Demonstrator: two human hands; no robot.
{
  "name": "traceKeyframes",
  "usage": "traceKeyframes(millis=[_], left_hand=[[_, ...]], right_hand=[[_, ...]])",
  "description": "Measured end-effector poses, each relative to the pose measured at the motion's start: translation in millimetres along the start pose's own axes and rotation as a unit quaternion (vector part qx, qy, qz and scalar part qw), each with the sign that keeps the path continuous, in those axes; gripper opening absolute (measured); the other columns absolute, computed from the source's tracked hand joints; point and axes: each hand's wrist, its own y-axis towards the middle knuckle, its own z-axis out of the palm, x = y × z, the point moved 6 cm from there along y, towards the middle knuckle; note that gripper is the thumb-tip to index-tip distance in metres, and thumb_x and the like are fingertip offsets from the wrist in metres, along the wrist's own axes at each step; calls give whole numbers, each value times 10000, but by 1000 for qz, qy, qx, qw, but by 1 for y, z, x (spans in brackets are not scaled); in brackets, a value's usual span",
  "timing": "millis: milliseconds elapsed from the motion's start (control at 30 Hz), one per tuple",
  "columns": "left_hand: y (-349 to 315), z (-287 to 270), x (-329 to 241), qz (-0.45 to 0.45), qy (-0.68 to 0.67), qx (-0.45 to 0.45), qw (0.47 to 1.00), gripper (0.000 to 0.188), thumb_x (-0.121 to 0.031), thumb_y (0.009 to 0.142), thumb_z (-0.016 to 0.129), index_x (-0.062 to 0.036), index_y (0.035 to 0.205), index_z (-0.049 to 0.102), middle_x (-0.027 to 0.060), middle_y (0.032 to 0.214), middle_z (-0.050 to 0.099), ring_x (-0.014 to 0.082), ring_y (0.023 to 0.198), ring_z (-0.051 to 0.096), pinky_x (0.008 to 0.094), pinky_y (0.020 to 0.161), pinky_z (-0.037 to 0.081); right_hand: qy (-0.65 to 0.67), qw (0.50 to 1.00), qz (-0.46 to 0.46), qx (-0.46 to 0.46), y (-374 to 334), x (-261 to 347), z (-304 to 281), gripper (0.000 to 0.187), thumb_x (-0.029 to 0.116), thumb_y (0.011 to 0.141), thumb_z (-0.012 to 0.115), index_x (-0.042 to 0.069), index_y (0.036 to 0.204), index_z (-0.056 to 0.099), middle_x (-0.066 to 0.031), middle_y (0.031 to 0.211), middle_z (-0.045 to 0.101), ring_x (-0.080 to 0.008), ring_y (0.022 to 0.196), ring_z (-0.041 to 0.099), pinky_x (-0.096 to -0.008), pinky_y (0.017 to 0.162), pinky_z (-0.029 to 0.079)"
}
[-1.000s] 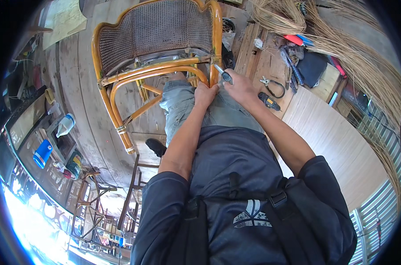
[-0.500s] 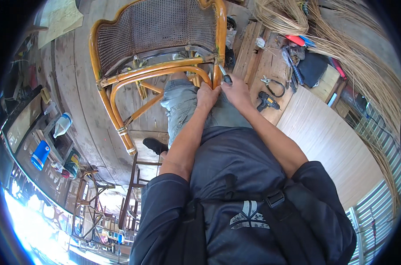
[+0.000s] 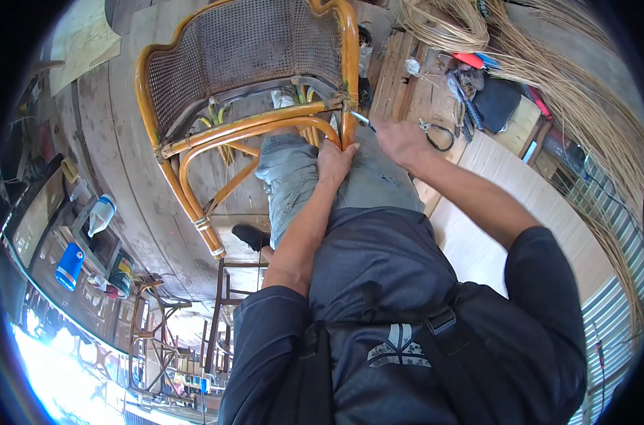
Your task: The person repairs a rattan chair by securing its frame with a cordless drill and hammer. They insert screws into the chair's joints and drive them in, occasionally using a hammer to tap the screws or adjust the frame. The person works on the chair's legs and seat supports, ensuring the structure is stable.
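Note:
A rattan chair (image 3: 230, 119) with glossy orange-brown poles and a dark woven cane back (image 3: 245, 51) lies tipped before me, its frame against my legs. My left hand (image 3: 334, 161) is closed around a pole (image 3: 348, 127) at the chair's right side, near a joint. Just right of that joint, my right hand (image 3: 401, 144) grips a small knife (image 3: 361, 118); its short pale blade points up-left toward the pole, and the fingers mostly cover the dark handle. Whether the blade touches the pole, I cannot tell.
On the boards to the right lie pliers (image 3: 426, 126), a dark cord loop (image 3: 444, 139) and bundled rattan strands (image 3: 549, 78). A pale curved panel (image 3: 527, 212) stands beside my right arm. At left are a bottle (image 3: 102, 212) and a blue container (image 3: 69, 266).
My right hand has moved right, away from my left hand, with the knife, and its elbow has swung outward. It now covers the drill's place. My left hand keeps its grip on the pole.

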Motion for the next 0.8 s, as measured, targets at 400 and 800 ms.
traceKeyframes(millis=[400, 800], left_hand=[[24, 28, 32, 15, 1, 26, 1000, 591, -453, 715, 690, 70, 949, 545, 291, 890, 616, 416, 894, 599, 457, 790, 465], [-13, 2, 9, 95, 306, 159, 934, 504, -434, 797, 615, 20, 1011, 571, 223, 822, 652, 377, 798, 634, 441, 692, 490]], right_hand=[[862, 436, 233, 111, -42, 23, 67, 273, 319, 884, 542, 94, 1038, 531, 12, 616, 464, -76, 378, 352, -230, 333, 266], [431, 762, 407, -261, 5, -230, 207, 304, 250, 827, 547, 24, 1029, 519, -269, 884, 604, -448, 857, 575, -512, 751, 446]])
